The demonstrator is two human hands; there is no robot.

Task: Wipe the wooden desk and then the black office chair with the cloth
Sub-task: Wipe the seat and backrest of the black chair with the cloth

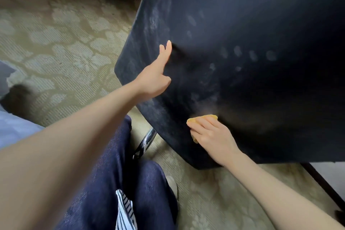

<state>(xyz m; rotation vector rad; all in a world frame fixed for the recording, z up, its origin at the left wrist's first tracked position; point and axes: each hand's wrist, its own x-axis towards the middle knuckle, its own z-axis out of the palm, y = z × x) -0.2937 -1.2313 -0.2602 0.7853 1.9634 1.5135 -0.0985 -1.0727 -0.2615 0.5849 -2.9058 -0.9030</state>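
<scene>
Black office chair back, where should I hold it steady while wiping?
Take the broad black chair back by its left side edge, from the left, above the yellow cloth. The panel is broad and flat, so only that edge lets fingers wrap; the left hand merely presses flat there.

head view | from person's head | faces forward-down | close over chair (242, 61)
</scene>
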